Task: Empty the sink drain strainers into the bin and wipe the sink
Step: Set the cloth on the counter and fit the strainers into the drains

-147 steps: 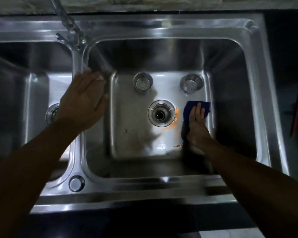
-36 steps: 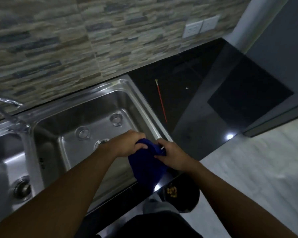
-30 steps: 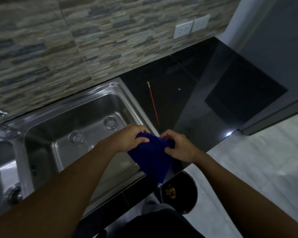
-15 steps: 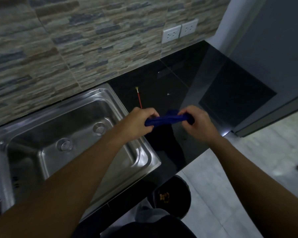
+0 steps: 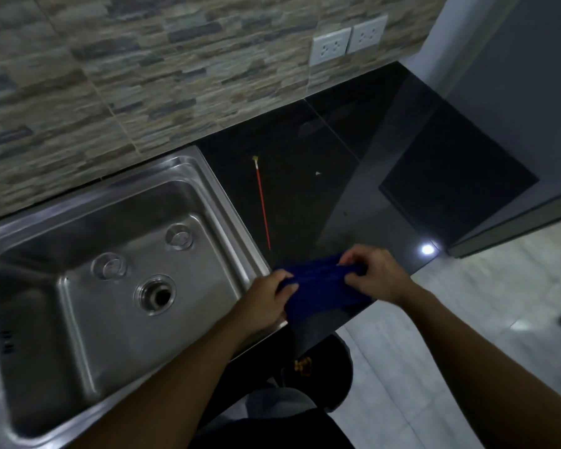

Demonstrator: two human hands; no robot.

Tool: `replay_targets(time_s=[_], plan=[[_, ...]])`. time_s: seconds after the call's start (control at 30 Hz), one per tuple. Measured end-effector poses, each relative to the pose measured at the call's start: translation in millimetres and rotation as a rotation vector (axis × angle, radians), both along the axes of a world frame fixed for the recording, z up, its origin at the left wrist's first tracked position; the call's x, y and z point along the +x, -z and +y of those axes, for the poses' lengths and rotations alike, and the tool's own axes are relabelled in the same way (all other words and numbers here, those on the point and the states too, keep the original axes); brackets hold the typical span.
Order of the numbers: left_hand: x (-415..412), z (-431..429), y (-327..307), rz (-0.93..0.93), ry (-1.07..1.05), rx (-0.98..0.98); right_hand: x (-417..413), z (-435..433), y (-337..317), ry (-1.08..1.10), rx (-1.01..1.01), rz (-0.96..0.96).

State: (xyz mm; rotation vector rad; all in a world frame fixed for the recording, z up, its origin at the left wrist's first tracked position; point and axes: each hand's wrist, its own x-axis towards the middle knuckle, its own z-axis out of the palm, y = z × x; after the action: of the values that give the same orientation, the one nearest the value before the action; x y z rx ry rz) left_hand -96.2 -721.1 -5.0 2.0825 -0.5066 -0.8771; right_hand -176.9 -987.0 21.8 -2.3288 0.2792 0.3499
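A blue cloth (image 5: 321, 286) is stretched between my two hands over the black counter's front edge, just right of the steel sink (image 5: 227, 218). My left hand (image 5: 266, 303) grips its left end and my right hand (image 5: 374, 275) grips its right end. Two metal strainers (image 5: 109, 265) (image 5: 179, 236) stand on the sink floor behind the open drain hole (image 5: 156, 294). Below the counter edge stands a dark bin (image 5: 324, 371) with orange scraps inside, partly hidden by the counter and my arm.
A thin red stick (image 5: 262, 204) lies on the black countertop (image 5: 353, 150) right of the sink. Two white wall sockets (image 5: 347, 43) sit on the stone-tiled wall. A grey cabinet front (image 5: 515, 108) stands at the right, pale floor tiles (image 5: 450, 335) below it.
Both hands have come down and toward me with the cloth, from above the counter to its front edge. The cloth now hangs wider between them. The view has swung back left, showing the drain.
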Motion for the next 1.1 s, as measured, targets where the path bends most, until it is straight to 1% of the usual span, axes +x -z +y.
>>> replay_targets(time_s=[0.07,0.1,0.13,0.17,0.2,0.27,0.3,0.33,0.37,0.43,0.5,0.57,0.63,0.77,0.83,0.87,0.9,0.93,1.0,1.03,1.1], plan=[[12,-10,-6,-0.032,-0.090,0.045,12,-3,2,0.061,-0.036,-0.017],[16,-14,-8,-0.075,-0.105,0.102,15,-2,5,0.102,-0.070,-0.004],[18,-17,-10,-0.166,-0.099,0.189,15,2,8,0.151,-0.136,-0.013],[18,-17,-11,-0.294,-0.090,0.271,13,8,11,0.201,-0.239,-0.065],[16,-17,-11,-0.430,-0.089,0.311,10,16,15,0.234,-0.354,-0.158],[8,-14,-12,-0.651,-0.044,0.245,1,35,23,0.204,-0.518,-0.349],[4,-13,-11,-0.723,0.026,0.194,-4,46,28,0.153,-0.553,-0.391],[0,-13,-7,-0.773,0.114,0.170,-7,55,35,0.100,-0.568,-0.387],[-4,-15,-2,-0.798,0.200,0.177,-10,64,44,0.060,-0.579,-0.344],[-11,-15,11,-0.787,0.335,0.288,-15,76,58,0.016,-0.619,-0.211],[-12,-10,24,-0.711,0.385,0.412,-15,78,69,-0.024,-0.658,-0.132],[-15,-2,33,-0.673,0.378,0.478,-11,70,73,-0.093,-0.666,-0.111],[-20,-1,38,-0.676,0.369,0.533,-3,58,73,-0.179,-0.671,-0.093],[-27,-15,39,-0.607,0.295,0.590,17,39,65,-0.334,-0.662,-0.073],[-25,-21,37,-0.566,0.287,0.595,27,38,56,-0.356,-0.737,-0.055],[-24,-23,36,-0.552,0.294,0.599,31,43,52,-0.307,-0.802,-0.047],[-23,-23,35,-0.544,0.305,0.605,33,54,48,-0.199,-0.842,-0.035],[-23,-22,35,-0.542,0.321,0.615,33,70,45,-0.044,-0.833,-0.020],[-23,-17,34,-0.558,0.343,0.639,30,108,45,0.251,-0.678,0.037],[-22,-12,33,-0.569,0.343,0.644,28,123,48,0.333,-0.599,0.074],[-17,3,29,-0.597,0.311,0.631,25,138,54,0.361,-0.568,0.112]])
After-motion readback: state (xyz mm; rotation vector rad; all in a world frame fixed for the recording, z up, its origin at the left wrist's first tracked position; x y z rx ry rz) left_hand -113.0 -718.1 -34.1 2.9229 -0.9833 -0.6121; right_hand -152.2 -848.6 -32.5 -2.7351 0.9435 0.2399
